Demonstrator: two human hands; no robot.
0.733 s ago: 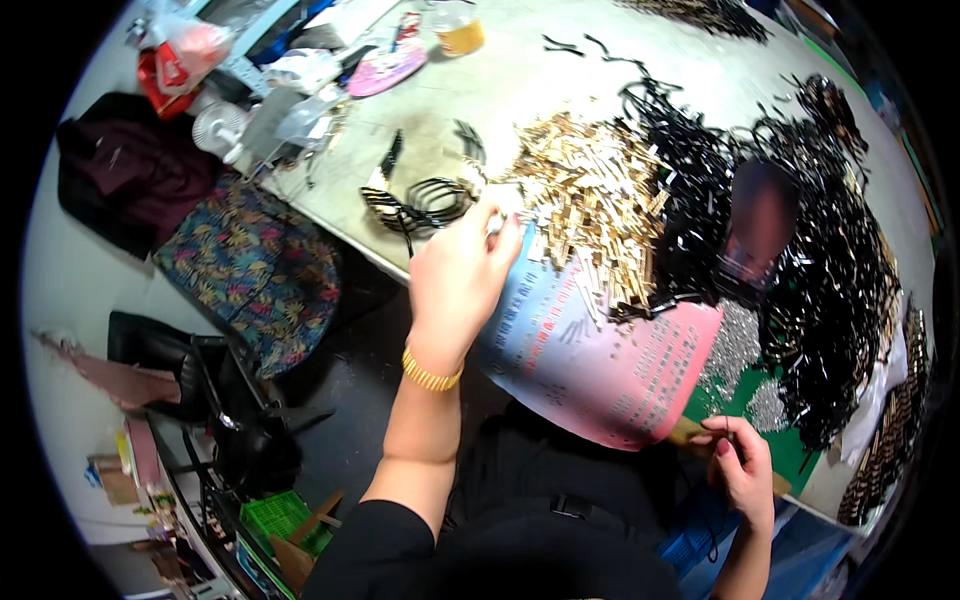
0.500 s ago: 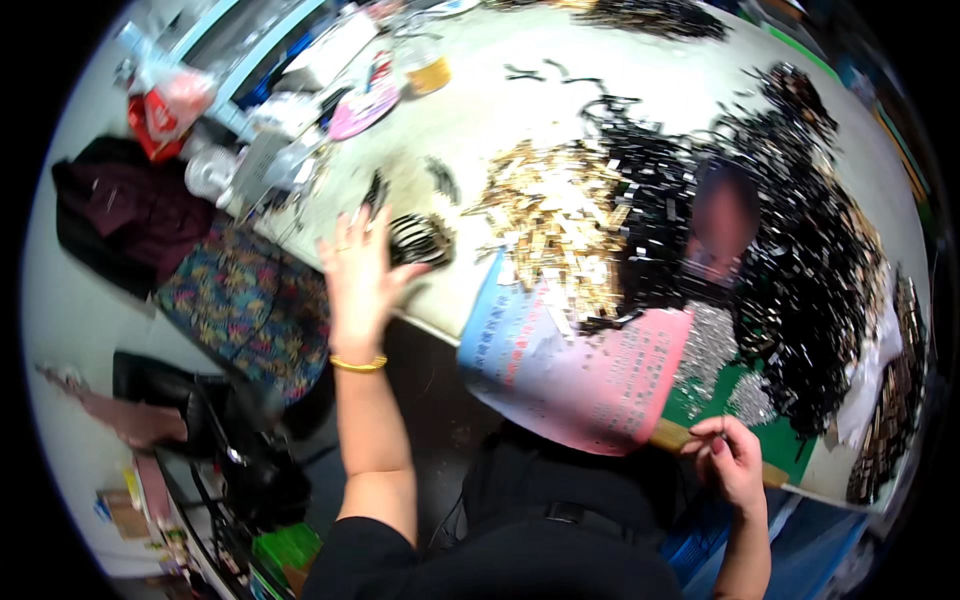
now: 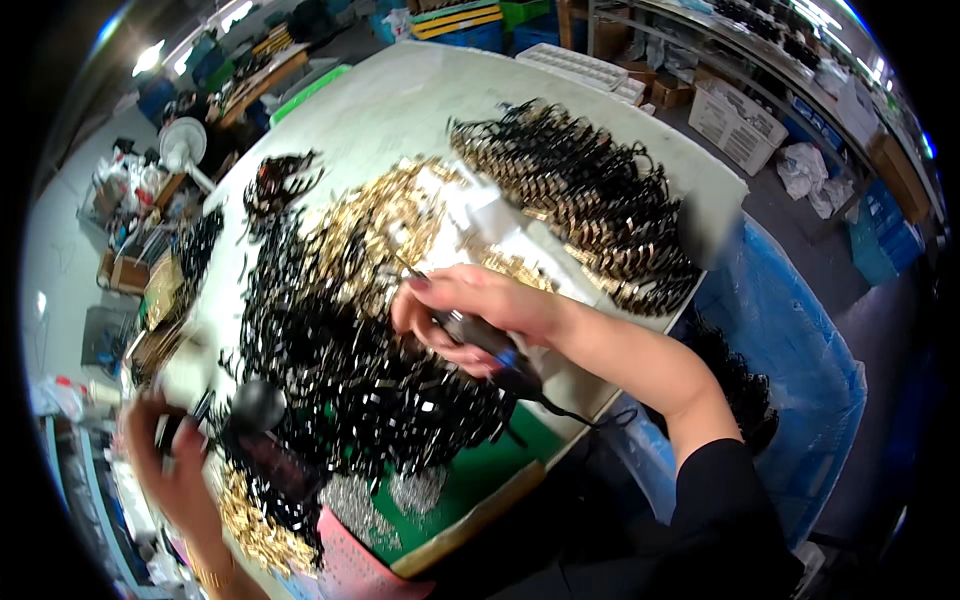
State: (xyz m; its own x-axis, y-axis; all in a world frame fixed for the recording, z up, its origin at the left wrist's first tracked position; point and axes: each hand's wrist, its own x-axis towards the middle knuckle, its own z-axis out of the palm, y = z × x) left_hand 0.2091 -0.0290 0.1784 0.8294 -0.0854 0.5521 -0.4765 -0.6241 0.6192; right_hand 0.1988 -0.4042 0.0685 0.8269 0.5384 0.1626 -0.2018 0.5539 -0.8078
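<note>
My right hand (image 3: 470, 310) is closed around a dark corded hand tool (image 3: 482, 343) with a blue band, like an electric screwdriver. Its thin tip points up and left above the heap of glossy black pieces (image 3: 350, 370). At the lower left, my left hand (image 3: 175, 470) is blurred, its fingers curled about something dark that I cannot make out. Beside it lie gold pieces (image 3: 255, 530) and a round black object (image 3: 258, 405). Small silver parts (image 3: 415, 490) lie in piles on a green mat (image 3: 520, 440) at the table's near edge.
Rows of black and gold toothed clips (image 3: 580, 200) cover the table's right side. More gold pieces (image 3: 380, 215) lie beyond the black heap. A blue plastic-lined bin (image 3: 800, 370) stands right of the table, and the tool's cord (image 3: 580, 415) hangs over the edge. A pink printed sheet (image 3: 350, 560) lies in front.
The view has swung to the right. My right hand has gone from the table's near edge to the tool and raised it. My left hand, spread by a striped clip before, is now curled.
</note>
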